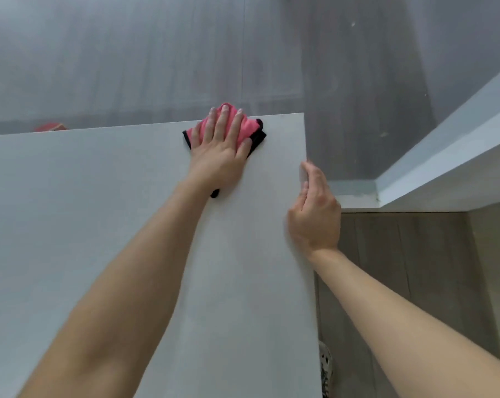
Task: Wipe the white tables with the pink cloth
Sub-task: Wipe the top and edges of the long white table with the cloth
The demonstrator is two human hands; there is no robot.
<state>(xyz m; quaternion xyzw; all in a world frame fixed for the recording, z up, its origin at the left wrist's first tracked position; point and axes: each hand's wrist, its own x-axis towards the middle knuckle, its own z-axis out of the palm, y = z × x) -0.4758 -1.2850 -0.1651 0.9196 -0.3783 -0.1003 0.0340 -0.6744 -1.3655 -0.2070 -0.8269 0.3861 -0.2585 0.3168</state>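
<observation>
Over the near bench (pixel 71 225): the wiping is at its far right corner; by my judgement the broad white top to the left is yet to be covered.
Left hand (pixel 218 156): lies flat on the cloth, fingers (pixel 221 122) spread and straight; even palm pressure and overlapping strokes would serve best.
Pink cloth (pixel 247 129): folded and black-edged, it slightly overhangs the far edge and could slip off.
Second bench (pixel 444 173): to the right, across a gap of floor (pixel 386 268).
Right hand (pixel 315 214): blurred, fingers together and loosely bent, resting on the bench's right edge.
Shoe (pixel 325 369): near, just beside the bench.

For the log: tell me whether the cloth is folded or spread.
Folded: the cloth shows stacked layers under the left hand.
</observation>
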